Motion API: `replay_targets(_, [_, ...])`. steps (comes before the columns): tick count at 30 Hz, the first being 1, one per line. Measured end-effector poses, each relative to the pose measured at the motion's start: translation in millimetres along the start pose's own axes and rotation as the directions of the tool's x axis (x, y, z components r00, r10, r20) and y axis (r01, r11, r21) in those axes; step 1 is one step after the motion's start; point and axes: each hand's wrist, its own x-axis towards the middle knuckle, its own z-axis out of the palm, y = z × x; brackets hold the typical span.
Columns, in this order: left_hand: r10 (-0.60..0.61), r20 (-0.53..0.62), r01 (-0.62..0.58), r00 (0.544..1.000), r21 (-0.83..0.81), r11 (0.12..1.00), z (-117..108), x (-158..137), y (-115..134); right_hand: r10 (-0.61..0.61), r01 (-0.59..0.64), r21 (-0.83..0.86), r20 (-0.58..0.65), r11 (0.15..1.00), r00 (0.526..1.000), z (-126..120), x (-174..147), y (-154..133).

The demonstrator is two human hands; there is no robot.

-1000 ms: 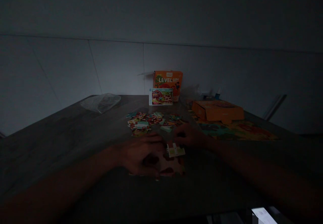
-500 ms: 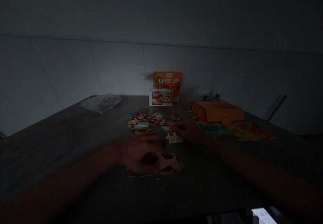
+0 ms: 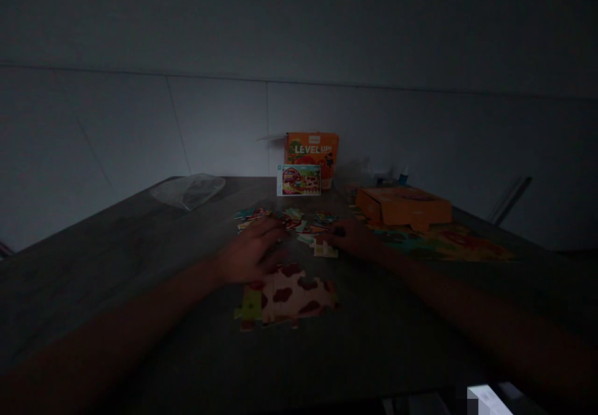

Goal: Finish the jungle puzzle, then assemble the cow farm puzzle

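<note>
On the dark table lies a joined section of jigsaw puzzle (image 3: 294, 296), pink with brown cow patches and a green part at its left. Beyond it is a heap of loose puzzle pieces (image 3: 292, 219). My left hand (image 3: 255, 247) is over the near left side of the heap, fingers spread and slightly blurred, with nothing visible in them. My right hand (image 3: 352, 237) has its fingers closed on a pale puzzle piece (image 3: 326, 248) at the right of the heap. Dim light hides the fingertips' detail.
A small picture card of a farm (image 3: 299, 181) leans against an orange box (image 3: 312, 147) at the back. On the right an orange carton (image 3: 402, 206) rests on a colourful finished puzzle (image 3: 448, 243). A clear plastic bag (image 3: 189, 190) lies back left.
My left hand has moved away from the joined section, up to the loose heap, uncovering the section's left part. My right hand and its pale piece have shifted only slightly.
</note>
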Motion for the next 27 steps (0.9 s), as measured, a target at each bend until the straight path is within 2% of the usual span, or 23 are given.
replay_targets(1, [-0.088,-0.051,0.09,0.995,0.054,0.994,2.0,-0.6,-6.2,0.004,-0.004,-0.002,0.001,1.0,1.0,-0.3,-0.1,-0.4])
replay_targets(3, [-0.276,-0.101,0.289,0.956,0.149,0.946,6.2,-2.2,-18.0,0.008,-0.008,-0.01,-0.003,1.0,1.0,-0.9,-1.0,-1.7])
replay_targets(5, [-0.44,-0.083,0.447,0.894,0.229,0.865,10.4,-4.3,-27.0,0.0,0.0,-0.021,0.005,1.0,1.0,-1.4,-2.0,-3.1])
replay_targets(8, [-0.582,0.001,0.559,0.813,0.282,0.78,15.6,-6.8,-33.5,-0.02,0.021,-0.026,0.032,0.999,0.999,-1.0,-2.5,-3.5])
replay_targets(11, [-0.608,0.061,0.569,0.791,0.289,0.77,17.7,-7.1,-32.7,-0.014,0.015,-0.037,0.037,0.999,0.999,0.9,-1.6,-1.5])
replay_targets(22, [-0.553,0.098,0.527,0.828,0.201,0.825,13.3,-2.6,-28.8,-0.007,0.009,-0.033,0.047,0.999,0.999,0.0,-1.9,-1.9])
replay_targets(27, [-0.506,0.082,0.487,0.859,0.177,0.855,13.9,-2.8,-29.2,0.088,-0.087,0.016,-0.081,0.996,0.993,-6.1,5.8,7.7])
